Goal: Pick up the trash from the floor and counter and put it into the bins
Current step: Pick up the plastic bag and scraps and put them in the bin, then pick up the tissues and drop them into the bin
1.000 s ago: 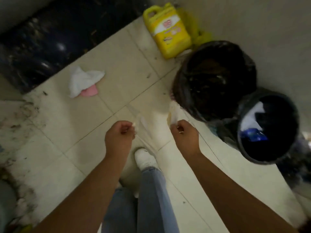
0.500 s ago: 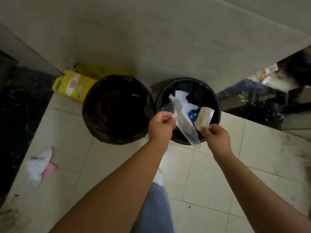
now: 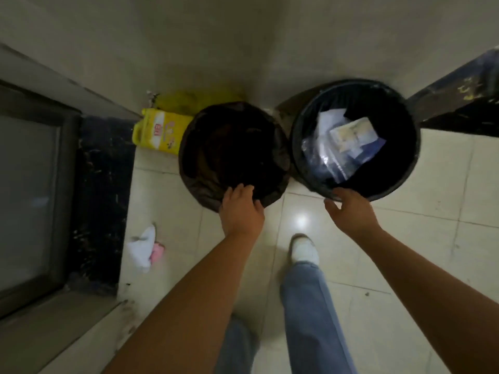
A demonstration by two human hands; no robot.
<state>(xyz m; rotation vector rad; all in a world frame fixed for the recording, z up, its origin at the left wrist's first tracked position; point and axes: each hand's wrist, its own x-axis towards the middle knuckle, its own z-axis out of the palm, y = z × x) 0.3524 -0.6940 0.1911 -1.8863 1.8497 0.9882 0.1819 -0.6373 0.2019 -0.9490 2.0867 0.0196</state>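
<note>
Head view: left hand spread loose and empty over the near rim of the brown-lined bin, right hand same deal at the black bin. Wrappers already sitting inside that one. Probably best to swing left next, grab the white-and-pink wad whole off the tile floor. Yellow jug against the wall, dark threshold alongside.

2 black-lined bins stand side by side; the right holds wrappers, white-pink trash lies left.
</note>
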